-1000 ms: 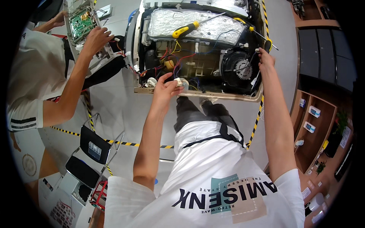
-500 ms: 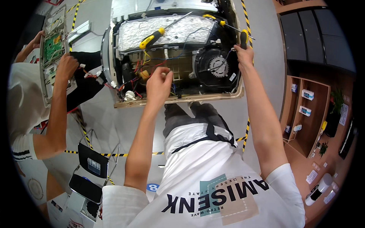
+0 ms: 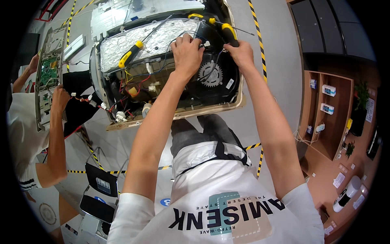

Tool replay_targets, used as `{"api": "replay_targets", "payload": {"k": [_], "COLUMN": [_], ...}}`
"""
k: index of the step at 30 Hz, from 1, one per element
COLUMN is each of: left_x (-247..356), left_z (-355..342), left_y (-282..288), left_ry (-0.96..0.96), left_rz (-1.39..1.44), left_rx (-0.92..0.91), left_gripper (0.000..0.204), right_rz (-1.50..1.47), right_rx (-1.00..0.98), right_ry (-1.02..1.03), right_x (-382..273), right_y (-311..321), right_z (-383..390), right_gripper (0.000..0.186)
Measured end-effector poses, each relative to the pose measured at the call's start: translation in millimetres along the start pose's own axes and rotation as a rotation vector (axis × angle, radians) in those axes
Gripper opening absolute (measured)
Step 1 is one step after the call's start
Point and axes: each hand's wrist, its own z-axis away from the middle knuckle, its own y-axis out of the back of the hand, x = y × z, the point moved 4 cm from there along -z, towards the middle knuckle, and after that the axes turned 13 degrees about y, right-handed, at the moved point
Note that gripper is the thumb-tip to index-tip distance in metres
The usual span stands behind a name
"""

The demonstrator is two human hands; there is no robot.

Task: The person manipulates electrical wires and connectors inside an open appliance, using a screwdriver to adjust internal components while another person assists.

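An opened appliance (image 3: 178, 110) lies before me, wires and a foil-covered panel (image 3: 122, 46) inside. My left hand (image 3: 187, 55) is curled in over the panel's right end, just above the black blower housing (image 3: 221, 87) with its grey toothed wheel (image 3: 210, 74). Its fingertips are closed near thin dark wires; what they grip is hidden. At the housing's upper right, my right hand (image 3: 241, 55) pinches a thin dark cable (image 3: 214, 67) that crosses the wheel. Just above those fingers is a yellow-black screwdriver (image 3: 230, 34). A second screwdriver (image 3: 131, 54) lies on the foil.
Another yellow-handled tool (image 3: 202, 18) rests along the appliance's far edge. On the left, a co-worker holds a panel with a green circuit board (image 3: 48, 71); wires run towards my appliance. Black chairs (image 3: 99, 181) stand lower left, a wooden shelf (image 3: 325, 110) on the right.
My left hand has moved from the wires in the lower middle up and right to the blower's top. The appliance appears further left and tilted in view. My right hand stays near the screwdriver.
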Motion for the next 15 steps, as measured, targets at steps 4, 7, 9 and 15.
{"api": "replay_targets", "payload": {"k": [4, 7, 9, 15], "left_x": [-2, -3, -5, -8], "left_z": [0, -2, -2, -1], "left_y": [-8, -9, -7, -7], "left_ry": [0.007, 0.002, 0.003, -0.017], "left_rz": [0.018, 0.050, 0.064, 0.082], "left_rx": [-0.001, -0.010, -0.019, -0.009], "left_gripper": [0.016, 0.015, 0.016, 0.016], "right_rz": [0.187, 0.157, 0.073, -0.047], "right_rx": [-0.100, -0.172, -0.272, -0.434], "right_ry": [0.217, 0.353, 0.351, 0.318], "right_x": [-20, -19, -24, -29], "right_y": [4, -5, -11, -32], "right_z": [-9, -19, -26, -31], "right_gripper": [0.036, 0.037, 0.034, 0.032]}}
